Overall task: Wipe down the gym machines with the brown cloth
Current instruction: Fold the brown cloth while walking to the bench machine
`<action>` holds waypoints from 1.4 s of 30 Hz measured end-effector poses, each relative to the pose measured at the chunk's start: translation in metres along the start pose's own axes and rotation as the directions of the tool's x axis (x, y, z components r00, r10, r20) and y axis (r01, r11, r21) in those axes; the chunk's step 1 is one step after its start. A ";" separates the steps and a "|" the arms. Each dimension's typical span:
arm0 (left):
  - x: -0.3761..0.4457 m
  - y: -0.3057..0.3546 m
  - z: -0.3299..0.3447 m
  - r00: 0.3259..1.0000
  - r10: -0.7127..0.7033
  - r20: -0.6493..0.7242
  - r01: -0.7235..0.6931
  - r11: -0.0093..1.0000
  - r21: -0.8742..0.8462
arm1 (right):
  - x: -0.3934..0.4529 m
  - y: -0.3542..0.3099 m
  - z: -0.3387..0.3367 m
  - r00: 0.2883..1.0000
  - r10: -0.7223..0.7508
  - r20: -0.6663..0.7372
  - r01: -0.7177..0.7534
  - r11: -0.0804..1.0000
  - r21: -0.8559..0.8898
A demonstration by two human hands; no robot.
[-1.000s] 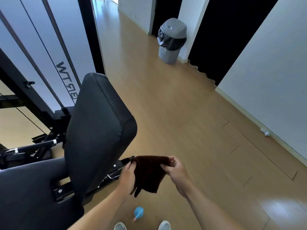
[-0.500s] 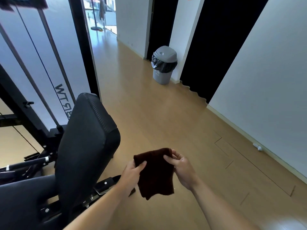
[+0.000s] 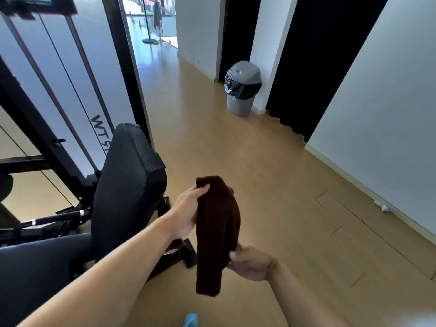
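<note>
The brown cloth (image 3: 215, 234) hangs folded and long in front of me, above the wooden floor. My left hand (image 3: 187, 212) grips its top edge, thumb over the upper corner. Lower down, my right hand (image 3: 250, 263) holds the cloth's right side near its middle. To the left stands the gym machine with its black padded backrest (image 3: 127, 185) upright and its black seat pad (image 3: 40, 263) at the lower left. Neither the cloth nor my hands touch the machine.
The machine's black frame and cables (image 3: 47, 109) rise at the left. A grey bin with a black liner (image 3: 243, 89) stands by the far wall. A blue object (image 3: 191, 320) lies on the floor at the bottom edge. A small white object (image 3: 381, 205) lies by the right wall.
My left hand has lifted the cloth's top edge upward while my right hand slid down its side, so the cloth now hangs long and narrow. The view has tilted up slightly.
</note>
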State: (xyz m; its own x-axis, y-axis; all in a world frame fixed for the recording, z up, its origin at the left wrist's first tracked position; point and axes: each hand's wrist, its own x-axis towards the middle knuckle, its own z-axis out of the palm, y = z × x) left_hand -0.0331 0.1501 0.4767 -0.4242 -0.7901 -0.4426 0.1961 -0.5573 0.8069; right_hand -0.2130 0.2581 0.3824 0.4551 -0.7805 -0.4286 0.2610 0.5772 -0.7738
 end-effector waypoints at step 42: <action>0.018 -0.086 -0.021 0.979 0.205 -0.019 -0.149 0.768 0.623 | 0.043 -0.051 -0.010 0.673 -0.002 -0.740 -0.181 0.969 -0.168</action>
State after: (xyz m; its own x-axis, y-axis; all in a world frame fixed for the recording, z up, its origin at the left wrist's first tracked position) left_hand -0.0395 0.1784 0.3910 -0.3586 -0.8919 -0.2754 -0.3374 -0.1512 0.9291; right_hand -0.2153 0.1930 0.3991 -0.3241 -0.7043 -0.6316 0.0271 0.6605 -0.7504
